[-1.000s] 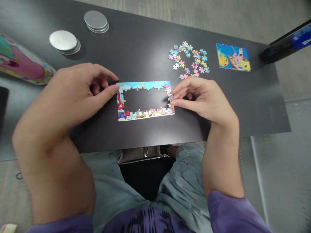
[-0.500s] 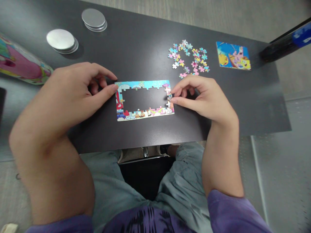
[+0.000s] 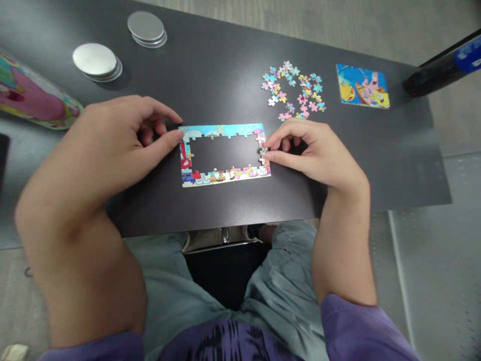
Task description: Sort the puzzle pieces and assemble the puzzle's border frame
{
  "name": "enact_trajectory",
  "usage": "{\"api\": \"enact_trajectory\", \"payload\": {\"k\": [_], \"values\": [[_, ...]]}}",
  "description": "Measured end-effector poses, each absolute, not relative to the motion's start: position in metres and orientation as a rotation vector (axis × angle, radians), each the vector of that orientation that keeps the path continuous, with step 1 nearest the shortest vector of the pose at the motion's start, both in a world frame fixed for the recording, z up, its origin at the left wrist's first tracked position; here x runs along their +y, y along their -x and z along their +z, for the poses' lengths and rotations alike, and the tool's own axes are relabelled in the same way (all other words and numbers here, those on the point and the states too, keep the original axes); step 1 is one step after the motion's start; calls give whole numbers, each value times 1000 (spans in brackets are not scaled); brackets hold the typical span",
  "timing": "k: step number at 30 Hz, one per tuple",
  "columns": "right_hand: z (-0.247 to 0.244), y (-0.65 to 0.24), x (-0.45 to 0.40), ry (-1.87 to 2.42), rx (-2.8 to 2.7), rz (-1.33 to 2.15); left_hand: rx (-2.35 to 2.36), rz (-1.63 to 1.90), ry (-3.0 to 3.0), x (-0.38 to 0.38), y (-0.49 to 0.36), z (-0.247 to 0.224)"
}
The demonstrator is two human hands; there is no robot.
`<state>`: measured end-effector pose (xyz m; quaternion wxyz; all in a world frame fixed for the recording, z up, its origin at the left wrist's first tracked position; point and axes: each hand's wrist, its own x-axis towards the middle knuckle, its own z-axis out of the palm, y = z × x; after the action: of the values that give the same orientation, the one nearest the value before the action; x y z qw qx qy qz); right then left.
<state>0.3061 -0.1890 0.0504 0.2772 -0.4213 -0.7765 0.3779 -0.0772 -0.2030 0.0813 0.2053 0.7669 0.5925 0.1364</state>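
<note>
A jigsaw puzzle border [image 3: 225, 130] lies flat on the dark table, its middle showing bare tabletop. At its upper left corner is my left hand [image 3: 128, 140], the thumb tip touching the left edge and the index finger stretched out just above, a gap between them. My right hand [image 3: 308, 145] has thumb and index finger closed on a puzzle piece [image 3: 262, 155] in the border's right side; the fingertips partly cover it. Just beyond that hand lie several loose puzzle pieces [image 3: 302, 100] in a rough ring.
A picture card [image 3: 363, 86] with cartoon figures lies at the right, near a dark bottle [image 3: 432, 80] with a blue label. Two stacks of silver discs, a near stack [image 3: 94, 60] and a far stack [image 3: 146, 27], stand at the left. A colourful printed container [image 3: 33, 95] is at the left edge.
Both hands stay at the puzzle border almost unmoved; the right fingers have shifted very slightly at its right side. The whole view has moved a little.
</note>
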Motion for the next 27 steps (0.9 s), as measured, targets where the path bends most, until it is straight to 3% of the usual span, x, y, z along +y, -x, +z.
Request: {"api": "enact_trajectory", "payload": {"k": [27], "values": [[48,-306,-184,1159,-2176,884,1722,291,-2155,-198,77,78]]}}
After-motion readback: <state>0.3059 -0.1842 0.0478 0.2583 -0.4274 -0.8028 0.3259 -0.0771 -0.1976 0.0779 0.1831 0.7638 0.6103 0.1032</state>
